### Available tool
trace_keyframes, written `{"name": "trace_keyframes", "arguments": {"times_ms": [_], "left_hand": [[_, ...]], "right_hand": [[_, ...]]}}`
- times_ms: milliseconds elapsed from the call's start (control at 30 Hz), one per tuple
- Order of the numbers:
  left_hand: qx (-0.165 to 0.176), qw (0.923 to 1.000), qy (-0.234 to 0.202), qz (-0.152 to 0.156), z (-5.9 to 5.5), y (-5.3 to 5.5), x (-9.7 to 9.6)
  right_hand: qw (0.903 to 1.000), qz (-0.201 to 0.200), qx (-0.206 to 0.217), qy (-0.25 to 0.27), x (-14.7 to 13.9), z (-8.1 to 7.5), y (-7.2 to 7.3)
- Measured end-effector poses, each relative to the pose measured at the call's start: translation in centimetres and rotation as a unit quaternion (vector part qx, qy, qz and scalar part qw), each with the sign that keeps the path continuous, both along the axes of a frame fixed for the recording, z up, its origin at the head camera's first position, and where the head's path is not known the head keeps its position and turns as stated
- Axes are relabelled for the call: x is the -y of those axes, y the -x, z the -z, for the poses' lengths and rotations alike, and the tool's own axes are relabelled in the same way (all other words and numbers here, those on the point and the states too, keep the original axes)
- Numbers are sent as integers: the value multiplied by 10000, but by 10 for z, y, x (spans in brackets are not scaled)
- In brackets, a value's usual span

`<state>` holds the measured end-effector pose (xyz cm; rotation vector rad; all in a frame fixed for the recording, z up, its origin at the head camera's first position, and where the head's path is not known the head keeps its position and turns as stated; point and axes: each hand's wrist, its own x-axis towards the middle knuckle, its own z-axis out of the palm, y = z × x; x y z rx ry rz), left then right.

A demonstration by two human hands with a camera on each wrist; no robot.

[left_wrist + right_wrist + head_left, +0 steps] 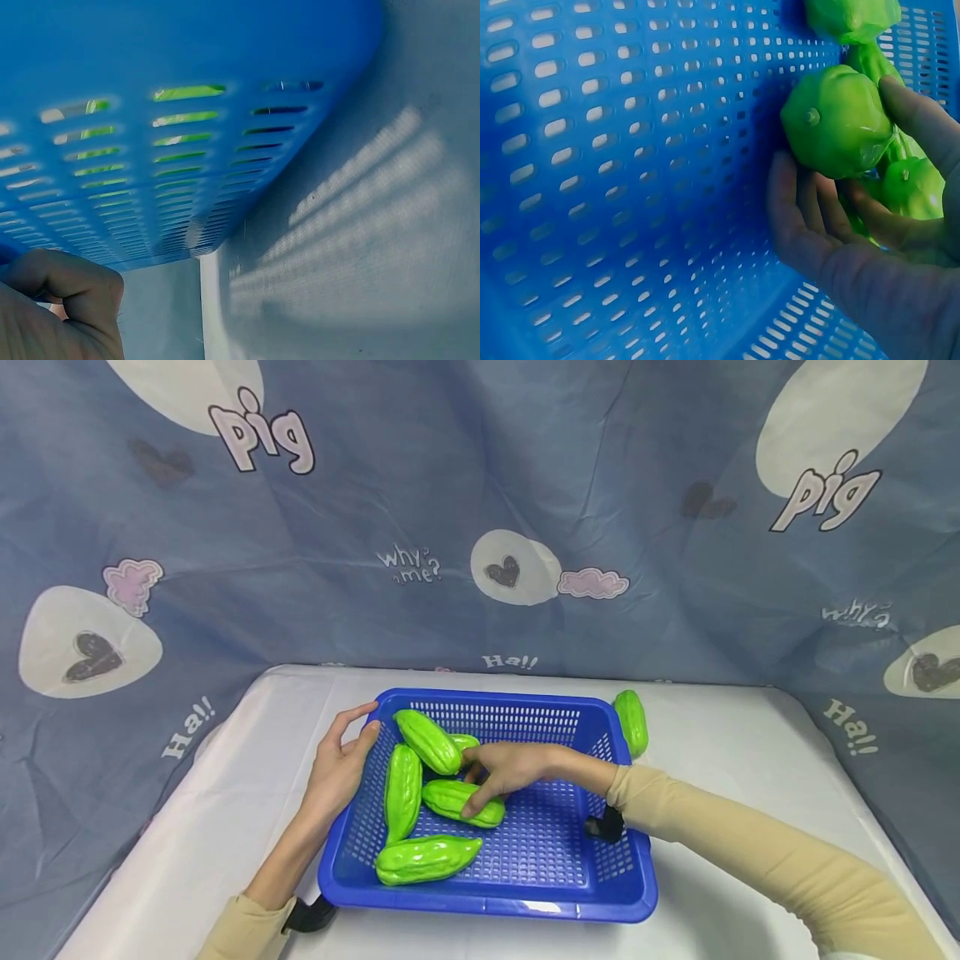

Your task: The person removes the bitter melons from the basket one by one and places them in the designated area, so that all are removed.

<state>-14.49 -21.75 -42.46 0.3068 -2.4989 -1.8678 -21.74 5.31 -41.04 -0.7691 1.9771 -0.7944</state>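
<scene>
A blue plastic basket [558,906] with slotted walls holds several glossy green, ribbed bitter melons. My left hand [337,764] grips its rim near the far left corner, the thumb over the inner side; curled fingers [82,289] show by the wall in the left wrist view. Inside, my right hand [517,766] holds the middle bitter melon [444,795], thumb on one side and fingers on the other. That melon's blunt end [829,124] faces the right wrist camera. Around it lie an upper melon [427,739], a left one [403,789] and a front one [423,860]; another [467,741] is mostly hidden.
Outside the basket, by its far right corner, a single bitter melon [632,723] lies on the white-covered table [720,760]. A blue printed cloth [420,635] hangs behind the table. My right forearm [720,827] crosses the basket's right rim.
</scene>
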Motion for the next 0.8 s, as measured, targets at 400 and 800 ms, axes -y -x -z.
{"name": "trace_keyframes", "arguments": {"times_ms": [400,800], "left_hand": [[-31,9999,-73,-81,-2,-1,-5],[-262,9990,171,-306,-3,-3,-7]], "right_hand": [[9999,80,-122,-58,-2,0,-7],[9986,-11,-454,-254,-5,-1,-11]]}}
